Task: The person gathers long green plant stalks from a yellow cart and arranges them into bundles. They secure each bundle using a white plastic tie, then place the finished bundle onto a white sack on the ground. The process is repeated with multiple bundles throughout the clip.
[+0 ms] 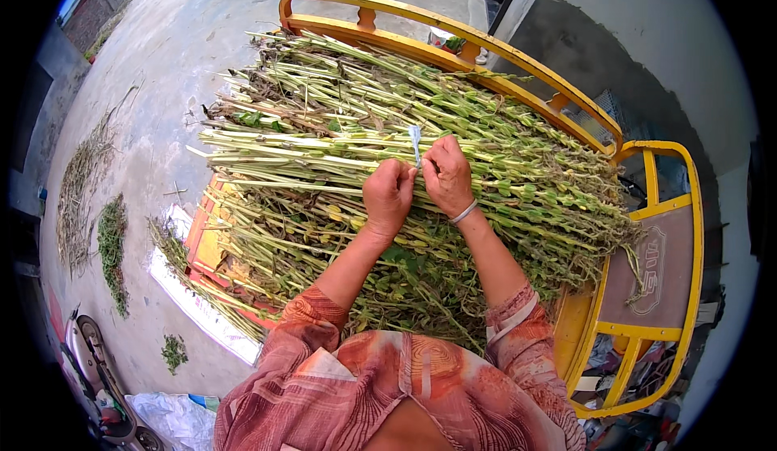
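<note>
A big heap of cut sesame stalks [518, 139] with green pods lies before me, bare pale ends to the left and podded tops to the right. Across one bundle near the middle runs a pale grey-white tie strip [416, 145]. My left hand [388, 195] is closed in a pinch at the strip's near end. Close beside it, my right hand [447, 177] is closed too, fingers curled at the same strip, with a bracelet on the wrist. The fingers hide the part of the strip between them, and its underside is out of sight among the stalks.
The heap rests on a cart with a yellow rail [453, 26] along the far side and a yellow framed panel [647, 265] at the right. Loose plant debris [112, 253] lies on the concrete at left, near a parked two-wheeler [101, 378]. A grey wall [688, 30] rises at right.
</note>
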The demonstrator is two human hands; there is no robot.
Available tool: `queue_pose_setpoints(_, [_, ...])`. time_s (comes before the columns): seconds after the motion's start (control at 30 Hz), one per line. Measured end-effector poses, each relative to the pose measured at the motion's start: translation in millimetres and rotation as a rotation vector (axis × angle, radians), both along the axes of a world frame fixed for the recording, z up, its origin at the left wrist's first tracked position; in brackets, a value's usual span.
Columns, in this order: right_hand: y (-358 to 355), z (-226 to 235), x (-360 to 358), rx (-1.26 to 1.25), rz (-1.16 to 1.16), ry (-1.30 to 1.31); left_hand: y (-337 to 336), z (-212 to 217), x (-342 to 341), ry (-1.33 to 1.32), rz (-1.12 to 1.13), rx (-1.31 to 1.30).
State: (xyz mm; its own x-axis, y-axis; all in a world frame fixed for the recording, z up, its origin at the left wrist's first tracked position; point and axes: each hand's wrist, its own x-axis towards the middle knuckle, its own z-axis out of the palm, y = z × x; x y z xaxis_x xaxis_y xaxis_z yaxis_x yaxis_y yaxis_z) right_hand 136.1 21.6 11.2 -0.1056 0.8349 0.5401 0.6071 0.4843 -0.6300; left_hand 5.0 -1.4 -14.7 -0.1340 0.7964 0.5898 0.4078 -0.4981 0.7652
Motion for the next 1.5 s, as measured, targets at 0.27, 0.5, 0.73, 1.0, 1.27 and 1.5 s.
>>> queue_pose_setpoints(0.27, [18.2, -1.4, 1.8, -0.097, -0.057, 0.103, -2.4, -1.8, -1.7, 0.085, 0.028, 0.093])
queue_pose_setpoints(0.5, [-10.6, 29.7, -3.3, 0.06, 0.196, 0.007, -5.0, 7.0, 3.8, 0.145, 0.034, 0.015])
queue_pose_setpoints(0.73, [31.0, 32.7, 11.4, -0.159, 0.422, -0.198, -6.8, 4.2, 2.4, 0.121, 0.024, -0.018])
queue_pose_setpoints(1.0, [56.9, 42.8, -2.7, -0.147, 0.43, -0.59, -2.6, -3.3, 12.1, 0.128, 0.142, 0.057])
queue_pose_setpoints(1.27, [56.6, 31.0, 1.0, -0.242, 0.345, -0.371, -0.1, 2.5, 19.8, 0.297, 0.202, -0.05])
queue_pose_setpoints(1.5, [54.0, 16.5, 4.0, -0.323, 0.219, -0.134, 5.1, 4.6, 20.0, 0.386, 0.186, -0.117])
